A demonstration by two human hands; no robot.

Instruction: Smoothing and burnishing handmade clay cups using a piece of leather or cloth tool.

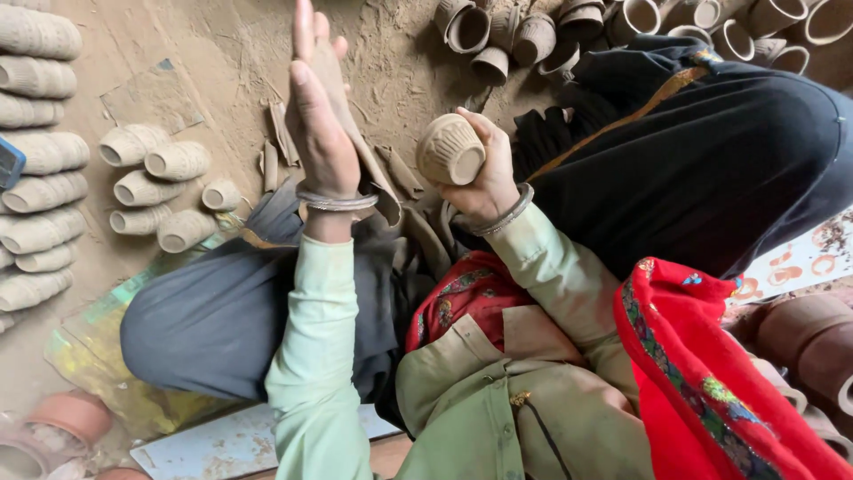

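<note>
My right hand [484,173] grips a small ribbed unfired clay cup [450,149], its bottom turned toward the camera, held above my lap. My left hand [320,116] is raised edge-on with fingers straight and together, pressed flat against a long thin strip of grey clay [360,142] that hangs down toward my knee. Both wrists wear metal bangles. I sit cross-legged in dark trousers, a pale green shirt and a red patterned scarf.
Several grey clay cups [160,187] lie on their sides on the dusty floor at left, with stacked rows [35,160] at the far left edge. More cups [569,31] are piled at top right. Reddish fired pots [809,338] sit at right and bottom left. Clay scraps [275,142] lie ahead.
</note>
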